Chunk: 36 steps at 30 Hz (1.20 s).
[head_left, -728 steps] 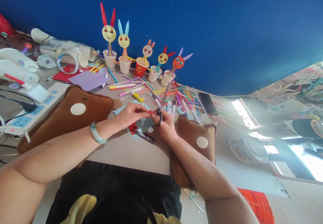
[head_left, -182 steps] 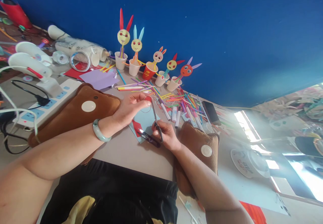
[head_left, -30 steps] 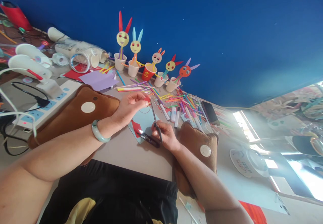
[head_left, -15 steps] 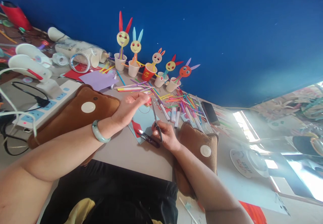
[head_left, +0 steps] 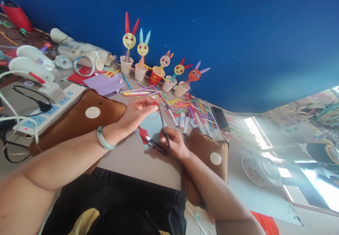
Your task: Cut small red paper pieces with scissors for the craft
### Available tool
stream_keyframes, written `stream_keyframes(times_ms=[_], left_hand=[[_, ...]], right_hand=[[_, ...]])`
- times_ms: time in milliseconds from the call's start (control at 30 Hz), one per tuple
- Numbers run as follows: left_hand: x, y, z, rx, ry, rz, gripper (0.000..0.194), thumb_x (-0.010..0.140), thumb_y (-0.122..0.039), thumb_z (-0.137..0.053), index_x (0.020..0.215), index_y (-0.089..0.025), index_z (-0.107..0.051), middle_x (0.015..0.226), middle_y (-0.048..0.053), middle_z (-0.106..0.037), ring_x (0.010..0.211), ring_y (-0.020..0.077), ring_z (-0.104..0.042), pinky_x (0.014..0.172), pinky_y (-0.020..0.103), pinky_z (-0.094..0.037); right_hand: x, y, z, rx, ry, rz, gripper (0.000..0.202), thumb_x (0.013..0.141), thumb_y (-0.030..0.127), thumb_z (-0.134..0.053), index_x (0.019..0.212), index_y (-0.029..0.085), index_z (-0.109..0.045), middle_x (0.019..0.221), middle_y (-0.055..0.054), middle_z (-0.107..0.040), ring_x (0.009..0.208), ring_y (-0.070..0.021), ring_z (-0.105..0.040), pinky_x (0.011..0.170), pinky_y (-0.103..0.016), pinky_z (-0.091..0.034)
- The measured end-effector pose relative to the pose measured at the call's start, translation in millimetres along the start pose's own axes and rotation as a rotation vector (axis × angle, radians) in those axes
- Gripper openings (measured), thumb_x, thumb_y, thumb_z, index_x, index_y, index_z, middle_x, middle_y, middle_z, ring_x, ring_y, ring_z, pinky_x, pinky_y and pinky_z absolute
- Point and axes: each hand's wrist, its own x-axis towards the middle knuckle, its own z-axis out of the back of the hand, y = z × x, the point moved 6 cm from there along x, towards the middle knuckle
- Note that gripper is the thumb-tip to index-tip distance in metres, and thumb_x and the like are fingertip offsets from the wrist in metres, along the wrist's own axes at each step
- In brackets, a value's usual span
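Between the thumb and fingers of my left hand (head_left: 136, 113) is a small piece of red paper (head_left: 155, 103), mostly covered by the fingertips. My right hand (head_left: 174, 142) is closed round the handles of a pair of scissors (head_left: 163, 124), whose blades point up at the red paper. Below both hands lies a light blue sheet (head_left: 153, 126) with a drawn curve on it. On that sheet rest a red paper scrap (head_left: 143, 134) and a black pen-like tool (head_left: 156, 146), just left of my right hand.
Brown cushions (head_left: 79, 122) lie under or beside both forearms. Rabbit figures in paper cups (head_left: 156, 75) line the blue wall. Coloured sticks (head_left: 182, 102) and markers (head_left: 172, 116) are scattered behind my hands. A power strip (head_left: 50, 109) with cables sits left, near purple paper (head_left: 103, 83).
My left fingers have turned slightly, bringing the thumb over the red paper and shifting the paper against the scissor blades. My right hand stays in nearly the same place.
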Motion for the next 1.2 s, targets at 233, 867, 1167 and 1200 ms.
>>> stream_keyframes(times_ms=[233,867,1167,1200], left_hand=[[-0.4,-1.6,-0.7,0.025,0.014,-0.005,0.016,0.073,-0.032,-0.073,0.069,-0.018,-0.066,0.074,0.001,-0.064,0.076,0.0154,-0.058,0.072,0.03,-0.046],[-0.8,0.9,0.0,0.017,0.018,0.023,0.022,0.075,-0.039,-0.072,0.071,-0.018,-0.067,0.076,0.002,-0.065,0.076,0.0155,-0.057,0.071,0.029,-0.046],[-1.1,0.7,1.1,-0.003,-0.002,0.031,0.023,0.073,-0.04,-0.074,0.073,-0.018,-0.068,0.077,0.002,-0.065,0.076,0.0155,-0.058,0.072,0.029,-0.047],[-1.0,1.3,1.1,-0.007,-0.002,0.039,0.023,0.073,-0.04,-0.075,0.073,-0.018,-0.068,0.077,0.002,-0.065,0.076,0.0154,-0.058,0.071,0.029,-0.046]], right_hand=[[-0.1,1.5,-0.2,0.006,0.005,0.005,0.055,0.073,0.071,-0.064,0.06,0.019,-0.055,0.062,-0.001,-0.054,0.064,-0.0148,-0.045,0.063,-0.03,-0.035],[0.0,-0.6,0.0,-0.01,-0.006,0.002,0.056,0.073,0.073,-0.063,0.061,0.019,-0.055,0.06,0.0,-0.052,0.065,-0.0154,-0.044,0.064,-0.03,-0.036],[-0.4,-0.3,0.8,0.003,-0.02,-0.007,0.057,0.073,0.073,-0.063,0.061,0.018,-0.056,0.062,0.0,-0.052,0.064,-0.0146,-0.044,0.061,-0.029,-0.034],[-0.2,0.1,0.8,0.007,-0.023,-0.006,0.057,0.073,0.074,-0.063,0.061,0.018,-0.055,0.062,0.0,-0.052,0.063,-0.0142,-0.043,0.061,-0.029,-0.034]])
